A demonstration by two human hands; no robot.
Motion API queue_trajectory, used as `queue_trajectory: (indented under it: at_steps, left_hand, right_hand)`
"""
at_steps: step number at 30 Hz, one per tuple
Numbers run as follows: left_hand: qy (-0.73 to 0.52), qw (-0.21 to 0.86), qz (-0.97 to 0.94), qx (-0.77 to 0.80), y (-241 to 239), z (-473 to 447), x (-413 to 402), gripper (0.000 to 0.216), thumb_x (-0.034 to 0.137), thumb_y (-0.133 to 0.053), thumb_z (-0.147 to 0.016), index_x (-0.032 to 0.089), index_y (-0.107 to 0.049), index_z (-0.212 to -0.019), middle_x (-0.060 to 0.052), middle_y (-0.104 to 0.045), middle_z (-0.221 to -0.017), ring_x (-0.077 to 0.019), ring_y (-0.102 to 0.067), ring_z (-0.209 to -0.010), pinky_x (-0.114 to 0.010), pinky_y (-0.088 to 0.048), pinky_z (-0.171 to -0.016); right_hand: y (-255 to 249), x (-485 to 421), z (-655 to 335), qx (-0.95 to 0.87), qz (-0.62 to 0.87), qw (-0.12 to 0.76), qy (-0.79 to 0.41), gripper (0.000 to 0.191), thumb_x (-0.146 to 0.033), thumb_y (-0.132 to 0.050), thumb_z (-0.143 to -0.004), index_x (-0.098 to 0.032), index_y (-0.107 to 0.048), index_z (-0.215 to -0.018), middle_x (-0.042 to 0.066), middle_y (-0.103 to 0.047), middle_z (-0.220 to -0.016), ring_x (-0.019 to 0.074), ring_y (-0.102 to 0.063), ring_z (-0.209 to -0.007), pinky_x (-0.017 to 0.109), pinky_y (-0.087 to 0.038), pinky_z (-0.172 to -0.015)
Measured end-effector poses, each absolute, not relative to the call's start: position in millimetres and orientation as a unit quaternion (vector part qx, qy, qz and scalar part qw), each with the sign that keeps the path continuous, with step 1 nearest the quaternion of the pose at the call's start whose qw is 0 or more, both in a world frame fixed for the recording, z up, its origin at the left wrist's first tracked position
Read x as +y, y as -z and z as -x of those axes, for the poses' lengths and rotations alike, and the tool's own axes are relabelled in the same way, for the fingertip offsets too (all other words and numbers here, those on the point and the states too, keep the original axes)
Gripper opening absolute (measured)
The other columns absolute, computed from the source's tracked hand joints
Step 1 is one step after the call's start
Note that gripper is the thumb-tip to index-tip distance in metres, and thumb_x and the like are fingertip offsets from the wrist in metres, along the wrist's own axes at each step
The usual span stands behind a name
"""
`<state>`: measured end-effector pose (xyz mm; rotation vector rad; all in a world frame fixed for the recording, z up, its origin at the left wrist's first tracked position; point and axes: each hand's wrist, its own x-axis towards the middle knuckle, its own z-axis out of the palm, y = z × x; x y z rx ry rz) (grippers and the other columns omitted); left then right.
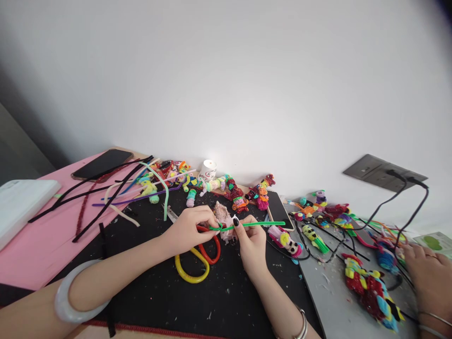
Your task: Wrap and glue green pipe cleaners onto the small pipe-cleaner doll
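Observation:
Between my two hands stretches a green pipe cleaner [264, 223], with a small loop at its left end. My left hand [199, 223] pinches it by that loop. The thumb and fingers of my right hand [249, 240] are closed on it further along, and its free end sticks out to the right. Behind the fingers lies a pale pinkish lump [221, 212], partly hidden; I cannot make out what it is. Scissors with one yellow and one red handle loop [190, 268] lie on the black mat [176, 303], just below my left hand.
Loose pipe cleaners [116, 197] and a phone [102, 164] lie at left. A paper cup [208, 170] stands by the wall among colourful pipe-cleaner figures [240, 197]. More figures [370, 292] and black cables lie at right, beside another person's hand [431, 278]. Cables run to a wall socket [383, 172].

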<state>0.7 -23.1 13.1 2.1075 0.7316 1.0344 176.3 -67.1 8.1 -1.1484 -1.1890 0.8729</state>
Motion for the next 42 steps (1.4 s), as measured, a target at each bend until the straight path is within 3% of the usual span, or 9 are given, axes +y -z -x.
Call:
queue_trajectory:
  at_steps: [19,29,34,42]
  left_hand:
    - [-0.385,0.344,-0.816,0.260,-16.4,-0.7,-23.0,0.010,0.011,-0.062,-0.074,0.016,-0.058,-0.067,-0.004,-0.064,-0.080,-0.0153,-0.061,-0.076,-0.028,-0.048,-0.070]
    - [-0.401,0.354,-0.811,0.235,-15.6,-2.7,-24.2,0.010,0.009,-0.062,-0.071,0.017,-0.057,-0.067,-0.005,-0.064,-0.077,-0.0158,-0.061,-0.074,-0.027,-0.049,-0.070]
    - [-0.402,0.412,-0.788,0.218,-12.9,-3.2,-24.8,0.010,0.009,-0.064,-0.069,0.017,-0.058,-0.069,-0.005,-0.064,-0.082,-0.0157,-0.062,-0.078,-0.026,-0.050,-0.071]
    - [-0.395,0.529,-0.725,0.196,-10.2,-4.8,-26.0,0.010,0.010,-0.065,-0.068,0.015,-0.056,-0.069,-0.005,-0.061,-0.084,-0.0154,-0.062,-0.080,-0.028,-0.053,-0.073]
  right_hand:
    - [-1.7,-65.6,-179.1,-0.507,0.479,0.569,-0.435,0.024,-0.035,-0.063,-0.082,-0.020,-0.050,-0.068,-0.003,-0.060,-0.056,0.0120,-0.055,-0.049,0.024,-0.043,-0.053]
    - [1.3,-63.7,-183.3,-0.534,0.516,0.562,-0.365,0.025,-0.034,-0.065,-0.079,-0.018,-0.052,-0.066,-0.006,-0.045,-0.055,0.0091,-0.042,-0.049,0.021,-0.034,-0.047]
    - [4.5,-63.2,-185.2,-0.534,0.520,0.554,-0.371,0.023,-0.033,-0.063,-0.080,-0.018,-0.052,-0.067,-0.003,-0.053,-0.057,0.0112,-0.050,-0.052,0.023,-0.041,-0.052]
    - [3.2,-62.8,-184.3,-0.528,0.529,0.544,-0.381,0.026,-0.036,-0.063,-0.079,-0.018,-0.050,-0.065,-0.003,-0.054,-0.057,0.0111,-0.049,-0.052,0.023,-0.041,-0.052]
